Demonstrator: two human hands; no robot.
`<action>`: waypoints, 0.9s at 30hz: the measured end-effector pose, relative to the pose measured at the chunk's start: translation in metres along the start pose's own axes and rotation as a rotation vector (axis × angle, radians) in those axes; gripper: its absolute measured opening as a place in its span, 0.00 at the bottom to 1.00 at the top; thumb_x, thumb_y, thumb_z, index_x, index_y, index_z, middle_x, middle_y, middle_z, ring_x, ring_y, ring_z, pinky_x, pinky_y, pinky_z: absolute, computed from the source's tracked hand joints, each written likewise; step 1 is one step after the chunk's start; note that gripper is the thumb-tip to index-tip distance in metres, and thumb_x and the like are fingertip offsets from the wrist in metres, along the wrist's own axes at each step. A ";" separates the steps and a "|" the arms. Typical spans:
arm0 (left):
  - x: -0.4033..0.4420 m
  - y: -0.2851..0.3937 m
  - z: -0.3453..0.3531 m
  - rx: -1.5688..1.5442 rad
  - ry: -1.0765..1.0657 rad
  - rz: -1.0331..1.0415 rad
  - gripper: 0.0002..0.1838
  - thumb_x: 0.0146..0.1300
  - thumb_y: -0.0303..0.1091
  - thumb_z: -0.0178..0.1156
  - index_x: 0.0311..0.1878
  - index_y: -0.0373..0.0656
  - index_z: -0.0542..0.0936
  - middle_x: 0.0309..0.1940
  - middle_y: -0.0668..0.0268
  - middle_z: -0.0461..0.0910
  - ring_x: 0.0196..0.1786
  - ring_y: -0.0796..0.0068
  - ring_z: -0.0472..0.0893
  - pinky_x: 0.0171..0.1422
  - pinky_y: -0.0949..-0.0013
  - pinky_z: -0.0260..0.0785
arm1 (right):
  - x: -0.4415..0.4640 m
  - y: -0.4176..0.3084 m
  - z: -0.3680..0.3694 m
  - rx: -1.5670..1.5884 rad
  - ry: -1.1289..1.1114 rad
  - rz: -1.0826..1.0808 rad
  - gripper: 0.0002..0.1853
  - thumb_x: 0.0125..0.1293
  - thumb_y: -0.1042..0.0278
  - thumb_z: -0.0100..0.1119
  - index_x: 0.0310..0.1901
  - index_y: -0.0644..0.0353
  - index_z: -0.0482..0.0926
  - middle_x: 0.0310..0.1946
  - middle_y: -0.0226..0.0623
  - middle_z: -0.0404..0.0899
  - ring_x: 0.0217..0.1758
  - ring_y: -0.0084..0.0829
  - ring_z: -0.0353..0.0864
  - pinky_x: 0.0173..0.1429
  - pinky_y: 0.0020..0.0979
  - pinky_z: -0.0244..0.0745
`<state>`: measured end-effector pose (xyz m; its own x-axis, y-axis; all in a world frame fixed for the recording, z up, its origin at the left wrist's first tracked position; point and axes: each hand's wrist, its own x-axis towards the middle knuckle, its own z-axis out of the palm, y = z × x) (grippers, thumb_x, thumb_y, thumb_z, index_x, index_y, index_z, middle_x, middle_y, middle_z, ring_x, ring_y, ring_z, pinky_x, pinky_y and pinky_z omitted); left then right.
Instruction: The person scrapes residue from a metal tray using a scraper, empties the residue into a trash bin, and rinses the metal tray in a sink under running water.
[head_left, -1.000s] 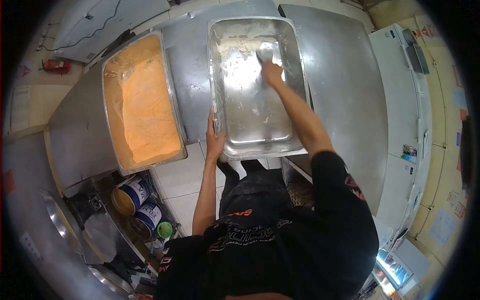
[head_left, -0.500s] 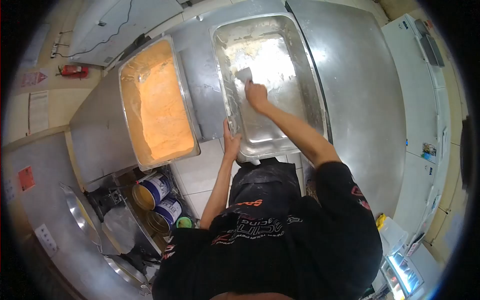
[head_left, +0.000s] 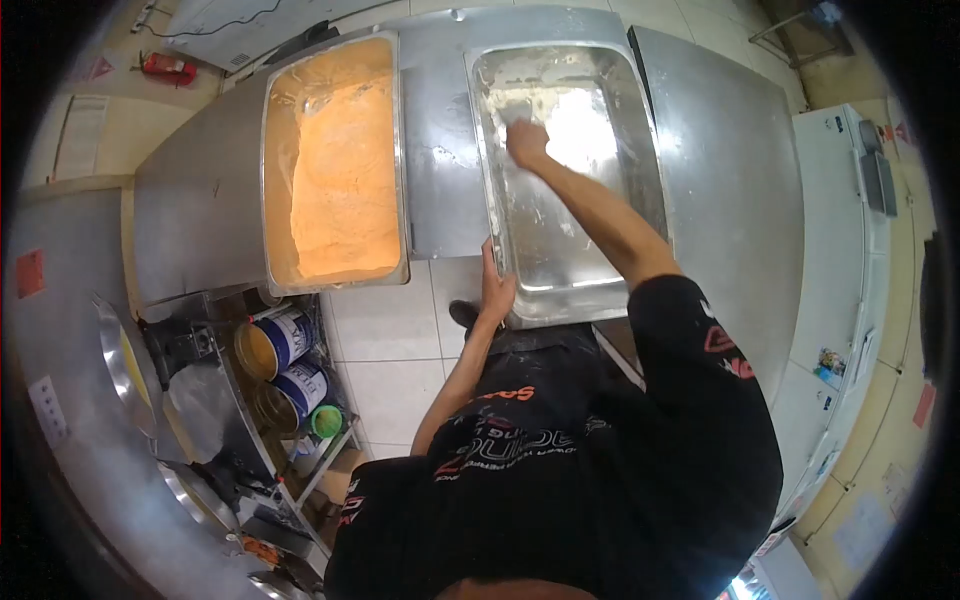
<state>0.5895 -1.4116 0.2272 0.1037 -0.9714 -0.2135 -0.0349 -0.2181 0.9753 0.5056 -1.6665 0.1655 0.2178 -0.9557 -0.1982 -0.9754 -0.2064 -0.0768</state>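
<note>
Steel table (head_left: 436, 140) — right hand (head_left: 527, 145), scraper (head_left: 514, 113) farther up pan (head_left: 555, 250) than before.

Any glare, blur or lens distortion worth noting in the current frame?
Head view: strong white glare on the floor of the right-hand steel pan; head view: the scraper looks soft-edged, its blade nearly blending into the pan; head view: the steel table at right bows along its outer edge, the corners go black, and pale haze veils the lower left.
</note>
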 end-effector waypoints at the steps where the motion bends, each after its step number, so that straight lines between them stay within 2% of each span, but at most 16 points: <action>1: 0.006 -0.004 -0.001 -0.008 0.005 0.013 0.34 0.45 0.16 0.46 0.61 0.40 0.55 0.54 0.54 0.64 0.59 0.63 0.63 0.64 0.67 0.52 | -0.014 -0.003 0.006 -0.067 -0.045 0.015 0.10 0.56 0.68 0.47 0.32 0.62 0.79 0.37 0.44 0.78 0.34 0.38 0.81 0.24 0.39 0.74; 2: 0.006 -0.008 0.000 -0.027 0.012 0.023 0.34 0.45 0.16 0.46 0.61 0.40 0.55 0.54 0.55 0.64 0.58 0.64 0.63 0.63 0.67 0.53 | -0.022 -0.003 0.018 -0.135 -0.097 0.027 0.11 0.56 0.68 0.47 0.34 0.63 0.78 0.38 0.44 0.78 0.35 0.38 0.81 0.24 0.39 0.74; 3: -0.001 -0.015 0.002 -0.047 0.023 0.020 0.34 0.45 0.16 0.47 0.61 0.40 0.55 0.54 0.55 0.64 0.58 0.64 0.64 0.63 0.68 0.53 | -0.020 0.007 0.029 -0.047 0.004 0.036 0.11 0.57 0.67 0.47 0.35 0.62 0.77 0.36 0.42 0.78 0.33 0.37 0.81 0.24 0.39 0.74; 6: -0.001 -0.013 -0.001 -0.110 0.005 -0.045 0.35 0.45 0.15 0.48 0.61 0.40 0.55 0.53 0.56 0.64 0.58 0.65 0.64 0.61 0.70 0.54 | 0.011 0.028 -0.004 -0.107 -0.037 0.041 0.10 0.56 0.67 0.47 0.31 0.61 0.77 0.36 0.43 0.79 0.29 0.38 0.81 0.24 0.36 0.74; 8: -0.004 -0.012 -0.004 -0.119 -0.018 -0.040 0.35 0.44 0.15 0.47 0.61 0.41 0.55 0.53 0.56 0.64 0.58 0.65 0.64 0.62 0.70 0.54 | -0.004 0.022 0.010 -0.019 0.008 0.124 0.10 0.57 0.67 0.47 0.31 0.61 0.78 0.35 0.44 0.79 0.32 0.38 0.81 0.26 0.36 0.75; 10: -0.002 -0.020 -0.003 -0.094 0.018 -0.053 0.35 0.44 0.14 0.46 0.61 0.41 0.55 0.53 0.56 0.64 0.58 0.65 0.64 0.62 0.70 0.54 | -0.029 0.016 0.018 -0.065 0.117 0.116 0.11 0.54 0.63 0.51 0.31 0.60 0.81 0.33 0.39 0.80 0.35 0.38 0.81 0.27 0.38 0.75; 11: -0.004 -0.019 -0.001 -0.114 0.001 -0.060 0.36 0.44 0.13 0.45 0.61 0.41 0.54 0.54 0.55 0.63 0.58 0.64 0.64 0.62 0.70 0.54 | -0.030 0.018 0.014 0.002 -0.028 0.213 0.13 0.54 0.61 0.51 0.34 0.59 0.81 0.33 0.39 0.80 0.36 0.40 0.80 0.30 0.38 0.76; 12: -0.012 -0.022 -0.001 -0.103 0.000 -0.065 0.36 0.44 0.13 0.45 0.61 0.41 0.54 0.54 0.55 0.63 0.58 0.64 0.64 0.62 0.70 0.54 | -0.011 0.036 0.037 -0.067 0.012 0.142 0.12 0.54 0.61 0.51 0.32 0.56 0.81 0.32 0.37 0.80 0.36 0.38 0.81 0.28 0.36 0.75; 14: -0.005 -0.033 -0.003 -0.063 0.002 -0.029 0.36 0.44 0.13 0.46 0.61 0.42 0.54 0.53 0.55 0.64 0.58 0.63 0.64 0.62 0.69 0.54 | 0.002 0.040 -0.029 -0.079 -0.091 0.176 0.10 0.57 0.68 0.48 0.32 0.56 0.81 0.31 0.39 0.81 0.36 0.34 0.81 0.31 0.37 0.76; 15: -0.004 -0.014 -0.004 -0.064 -0.006 -0.040 0.36 0.43 0.13 0.46 0.60 0.43 0.54 0.53 0.54 0.64 0.59 0.62 0.64 0.62 0.68 0.54 | 0.008 0.042 -0.023 -0.111 -0.022 0.154 0.09 0.55 0.68 0.49 0.28 0.56 0.81 0.28 0.37 0.81 0.33 0.34 0.82 0.28 0.35 0.76; 18: -0.005 -0.005 -0.012 0.069 -0.026 -0.037 0.36 0.44 0.14 0.47 0.60 0.43 0.54 0.52 0.53 0.64 0.58 0.61 0.64 0.62 0.67 0.54 | -0.022 0.027 -0.012 -0.114 -0.050 0.087 0.09 0.55 0.68 0.49 0.28 0.55 0.82 0.29 0.37 0.81 0.32 0.33 0.82 0.25 0.32 0.75; 19: -0.005 -0.010 -0.010 0.019 -0.013 -0.021 0.35 0.44 0.14 0.47 0.60 0.42 0.54 0.52 0.52 0.65 0.58 0.60 0.65 0.62 0.66 0.54 | -0.040 0.020 0.001 -0.107 0.218 0.204 0.09 0.54 0.69 0.50 0.27 0.55 0.82 0.29 0.36 0.81 0.31 0.31 0.82 0.24 0.30 0.75; 20: -0.008 -0.016 -0.009 0.021 -0.025 -0.015 0.35 0.44 0.14 0.47 0.60 0.42 0.54 0.52 0.52 0.65 0.58 0.60 0.65 0.62 0.66 0.54 | -0.031 0.029 0.001 -0.107 0.223 0.216 0.09 0.54 0.69 0.50 0.27 0.55 0.82 0.29 0.36 0.81 0.31 0.31 0.82 0.24 0.30 0.75; 23: -0.007 -0.024 -0.011 0.068 -0.056 0.013 0.35 0.45 0.15 0.47 0.60 0.42 0.53 0.51 0.52 0.65 0.57 0.61 0.65 0.62 0.66 0.54 | 0.003 0.061 -0.033 -0.056 -0.035 0.346 0.09 0.54 0.70 0.50 0.30 0.56 0.81 0.29 0.35 0.81 0.31 0.29 0.82 0.26 0.32 0.76; 26: -0.005 -0.022 -0.021 0.031 0.000 0.015 0.30 0.45 0.17 0.49 0.57 0.39 0.59 0.49 0.53 0.67 0.55 0.61 0.67 0.60 0.67 0.56 | -0.027 0.047 -0.013 -0.003 0.047 0.402 0.08 0.53 0.67 0.52 0.31 0.53 0.82 0.29 0.31 0.80 0.33 0.31 0.81 0.27 0.31 0.74; 27: -0.002 -0.021 -0.026 0.058 -0.034 -0.022 0.28 0.45 0.19 0.51 0.55 0.38 0.62 0.47 0.54 0.68 0.54 0.62 0.68 0.59 0.68 0.57 | -0.055 0.045 -0.012 0.017 0.050 0.314 0.09 0.54 0.66 0.51 0.32 0.54 0.82 0.29 0.33 0.80 0.33 0.33 0.80 0.29 0.33 0.74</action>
<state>0.6162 -1.4031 0.2083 0.0715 -0.9686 -0.2380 -0.0904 -0.2439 0.9656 0.4489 -1.6258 0.1846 -0.0961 -0.9814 -0.1662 -0.9940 0.1035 -0.0364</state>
